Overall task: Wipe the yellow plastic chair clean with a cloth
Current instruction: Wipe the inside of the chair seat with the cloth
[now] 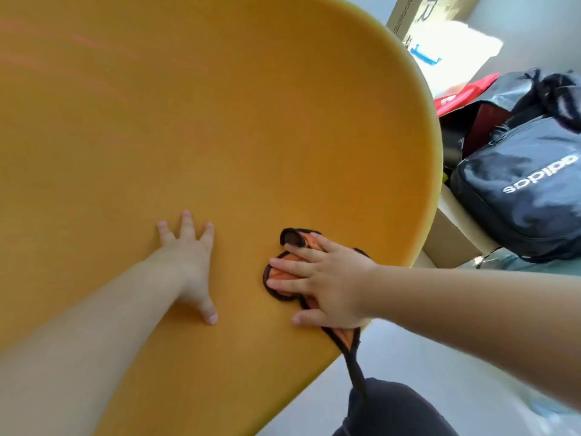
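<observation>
So the right hand [327, 284] is lying flat on top of the cloth [279, 274], with the fingers straight and a bit spread, pressing it down onto the chair [220, 121]. It's not gripping the cloth at all. The thumb sticks out toward the person and touches the yellow plastic directly.

The cloth is orange with a dark border. Most of it is under the palm and fingers, and it bunches out past the fingertips. A dark-edged strip trails out from under the heel of the hand, goes over the chair's edge and hangs down in front of a dark-clothed knee [396, 410].

The left hand [188, 262] is just beside the right one on the same yellow surface, not touching the cloth. It's flat and wide open, palm down, with the fingers fanned away from the person and the thumb pointing back. Both forearms are stretched out fairly straight and come in from the bottom corners.

The chair's curved rim runs just past the right wrist. Beyond the rim on the right-hand side there's a dark backpack [528, 190] with white lettering, a red bag [462, 92] behind it, and a cardboard box [452, 237] under them. Pale floor [424, 357] shows below the right forearm.
</observation>
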Demonstrator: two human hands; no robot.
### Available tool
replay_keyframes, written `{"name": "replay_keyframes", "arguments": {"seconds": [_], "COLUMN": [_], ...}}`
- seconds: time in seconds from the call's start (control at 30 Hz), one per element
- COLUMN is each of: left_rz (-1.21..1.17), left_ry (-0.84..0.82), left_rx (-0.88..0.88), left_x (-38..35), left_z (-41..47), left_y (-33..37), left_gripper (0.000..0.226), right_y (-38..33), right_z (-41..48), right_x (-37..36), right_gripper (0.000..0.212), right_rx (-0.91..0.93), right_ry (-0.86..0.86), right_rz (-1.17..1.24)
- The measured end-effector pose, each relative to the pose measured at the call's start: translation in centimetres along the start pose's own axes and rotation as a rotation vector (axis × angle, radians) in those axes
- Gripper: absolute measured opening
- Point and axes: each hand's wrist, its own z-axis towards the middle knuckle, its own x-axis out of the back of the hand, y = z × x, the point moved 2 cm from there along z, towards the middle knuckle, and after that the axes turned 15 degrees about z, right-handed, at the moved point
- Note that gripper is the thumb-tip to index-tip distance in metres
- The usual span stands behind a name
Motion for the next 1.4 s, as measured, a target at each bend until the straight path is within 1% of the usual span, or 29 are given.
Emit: {"name": "replay_keyframes", "arguments": {"seconds": [0.03,0.13,0.2,0.27,0.3,0.37,0.5,0.6,0.63,0.67,0.7,0.73,0.8,0.83,0.9,0.93,0.97,1.0,1.1,1.13,1.2,1.27,1.37,1.4], "left_rz": [-0.007,-0.053,-0.076,-0.065,-0.056,-0.045,-0.031,-0.012,-0.008,0.0,0.008,0.013,0.015,0.012,0.01,0.011,0.012,0.016,0.038,0.048,0.045,0.028,0.05,0.056], "left_ry": [-0.009,-0.031,-0.063,-0.094,-0.099,-0.107,-0.093,-0.076,-0.076,-0.074,-0.075,-0.074,-0.07,-0.071,-0.065,-0.06,-0.057,-0.056,-0.049,-0.044,-0.038,-0.034,-0.041,-0.045], "left_rx": [0.001,0.0,0.008,0.016,0.017,0.017,-0.005,-0.014,-0.011,-0.009,-0.007,-0.006,-0.007,-0.008,-0.008,-0.006,-0.007,-0.008,-0.018,-0.018,-0.016,-0.018,-0.013,-0.009], "left_x": [0.2,0.4,0.5,0.7,0.7,0.7,0.6,0.5,0.4,0.4,0.3,0.3,0.3,0.3,0.1,0.0,0.0,0.0,0.0,0.0,-0.1,-0.1,0.0,0.0], "left_z": [-0.1,-0.2,-0.1,0.3,0.7,0.9,0.3,0.4,0.5,0.8,1.0,1.2,1.5,1.5,1.3,1.4,1.4,1.5,1.9,1.9,1.9,1.8,2.3,2.4], "left_y": [0.1,0.1,0.2,0.5,0.6,0.6,0.3,0.3,0.2,0.2,0.2,0.3,0.3,0.2,0.2,0.1,0.0,0.0,0.1,0.1,0.0,0.1,0.1,0.1], "left_gripper": [0.171,0.173,0.172,0.172,0.172,0.173,0.172,0.173,0.174,0.174,0.175,0.175,0.175,0.175,0.175,0.175,0.175,0.176,0.179,0.179,0.178,0.177,0.183,0.184], "right_y": [2.5,9.3,10.7,9.8,9.0,6.8,0.4,-1.8,-1.1,0.2,2.0,4.2,8.1,9.1,8.5,7.2,5.4,3.2,-2.3,-3.4,-3.5,-0.3,7.2,8.6], "right_z": [0.2,2.3,5.0,7.2,7.9,8.3,5.9,2.4,1.7,1.3,1.3,1.6,2.7,3.3,4.7,5.4,5.8,5.9,3.6,2.2,-0.6,-2.2,-2.7,-2.4], "right_x": [1.5,7.9,11.1,11.3,10.4,7.3,2.0,0.1,0.2,0.8,1.8,3.2,6.4,7.6,7.8,6.8,5.4,3.8,0.1,-0.5,-0.8,0.5,5.4,6.9], "right_gripper": [0.074,0.082,0.085,0.088,0.091,0.096,0.1,0.092,0.088,0.085,0.082,0.081,0.081,0.08,0.081,0.082,0.084,0.085,0.085,0.084,0.083,0.084,0.079,0.077], "right_rx": [-0.027,-0.201,-0.279,-0.325,-0.336,-0.285,-0.078,0.091,0.126,0.126,0.088,0.013,-0.184,-0.274,-0.415,-0.451,-0.444,-0.393,-0.188,-0.152,-0.118,-0.153,-0.376,-0.459], "right_ry": [0.037,0.23,0.304,0.346,0.34,0.274,0.045,-0.097,-0.109,-0.086,-0.036,0.036,0.188,0.247,0.321,0.331,0.316,0.283,0.123,0.087,0.082,0.135,0.293,0.333], "right_rz": [-0.062,-0.273,-0.317,-0.284,-0.263,-0.2,0.027,0.07,0.062,0.042,0.003,-0.061,-0.184,-0.202,-0.154,-0.108,-0.052,0.005,0.184,0.227,0.231,0.116,-0.158,-0.218]}}
